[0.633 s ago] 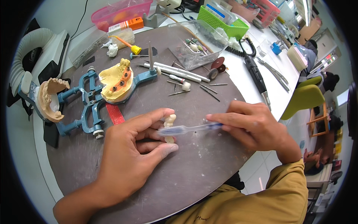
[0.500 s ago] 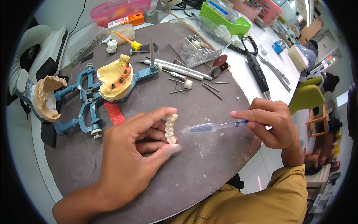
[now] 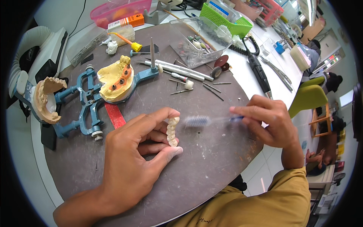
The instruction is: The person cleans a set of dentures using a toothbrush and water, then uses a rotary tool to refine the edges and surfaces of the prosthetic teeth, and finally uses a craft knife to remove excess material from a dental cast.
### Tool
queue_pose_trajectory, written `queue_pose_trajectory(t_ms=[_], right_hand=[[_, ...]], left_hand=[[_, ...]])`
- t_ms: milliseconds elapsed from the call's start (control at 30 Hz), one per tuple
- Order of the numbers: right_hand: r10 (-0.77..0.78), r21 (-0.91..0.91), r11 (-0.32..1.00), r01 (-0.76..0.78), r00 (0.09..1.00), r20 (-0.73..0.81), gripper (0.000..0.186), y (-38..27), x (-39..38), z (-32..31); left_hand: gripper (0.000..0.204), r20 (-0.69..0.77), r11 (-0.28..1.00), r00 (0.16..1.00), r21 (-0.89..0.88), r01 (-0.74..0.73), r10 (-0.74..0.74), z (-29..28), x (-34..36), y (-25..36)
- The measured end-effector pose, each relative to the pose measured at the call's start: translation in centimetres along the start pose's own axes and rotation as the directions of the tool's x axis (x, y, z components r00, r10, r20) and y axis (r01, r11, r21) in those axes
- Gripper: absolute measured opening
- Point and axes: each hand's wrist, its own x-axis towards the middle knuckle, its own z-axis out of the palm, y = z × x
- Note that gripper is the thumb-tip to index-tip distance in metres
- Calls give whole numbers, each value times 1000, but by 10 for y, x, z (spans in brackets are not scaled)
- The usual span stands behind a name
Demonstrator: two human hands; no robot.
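Scuffed Grey-Brown Surface, Two Hands at Work in a Cluttered Room

Above the curved grey-brown surface (image 3: 211, 166), the left hand (image 3: 126, 155) pinches a cream-coloured row of joined artificial teeth (image 3: 171, 132) end to end, between forefinger and thumb. Fingers of the right hand (image 3: 270, 123) are closed around the handle of a clear-and-blue plastic toothbrush (image 3: 198, 121); its head, motion-blurred, is just beside the teeth, apart from them.

Pale specks and scratches mark the surface. Near the left hand lies a flat red strip (image 3: 115, 116), next to a blue metal hinged frame (image 3: 90, 96) bearing a yellow-and-orange dental model (image 3: 117, 81) and a beige toothed arch (image 3: 49, 100). Farther back are slim silver metal instruments (image 3: 181, 70) and a clear plastic tray (image 3: 194, 62) with small bits inside.

Beyond, a white tabletop (image 3: 281, 96) carries a black corded handpiece (image 3: 259, 73) and a bright green basket (image 3: 223, 24). At right, a lime-green chair (image 3: 308, 100) stands over white floor tiles (image 3: 266, 162), with other people (image 3: 334, 81) behind.
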Motion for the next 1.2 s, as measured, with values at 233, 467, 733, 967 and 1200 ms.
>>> queue_pose_trajectory(t_ms=[233, 467, 733, 967, 1200], right_hand=[[-194, -304, 946, 109, 945, -264, 33, 8, 16, 14], [-313, 59, 941, 333, 924, -218, 41, -33, 59, 29], [-231, 296, 900, 320, 926, -300, 27, -35, 71, 48], [-85, 524, 819, 232, 953, -290, 15, -30, 71, 49], [41, 729, 679, 87, 987, -156, 18, -33, 70, 48]], left_hand=[[55, 1, 996, 997, 51, -73, 73, 2, -2, -1], [52, 0, 984, 989, 93, -149, 150, 0, -5, -6], [43, -60, 985, 998, -164, -45, 35, 3, -3, -4], [27, 21, 963, 1000, -268, -10, 16, -6, 1, 0], [32, 87, 960, 996, -278, 22, 2, -12, 3, 1]])
